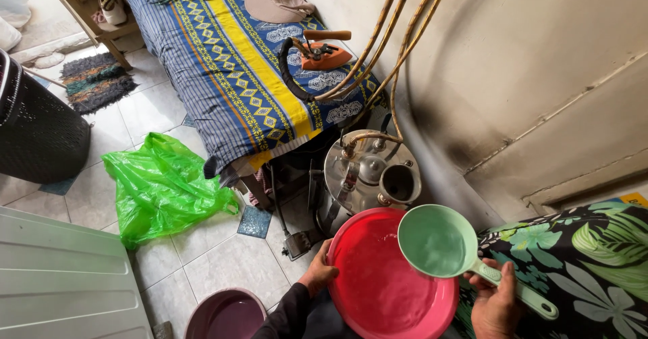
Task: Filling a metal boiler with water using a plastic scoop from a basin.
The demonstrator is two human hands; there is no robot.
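Water scooped from a basin beside a steel boiler.
The left hand (317,275) grips the rim of the round pink plastic basin (385,292); the right hand (496,305) is wrapped round the handle of the pale green plastic dipper (437,241), held over the basin just below the shiny steel boiler tank (368,173).

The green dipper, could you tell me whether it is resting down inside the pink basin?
No, the right hand holds the green dipper by its handle, raised above the pink basin's rim beside the metal boiler.

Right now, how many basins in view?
2. Pink basin, gripped at its rim by the left hand; purple basin on the floor, bottom edge, partly cropped. Others may be out of view.
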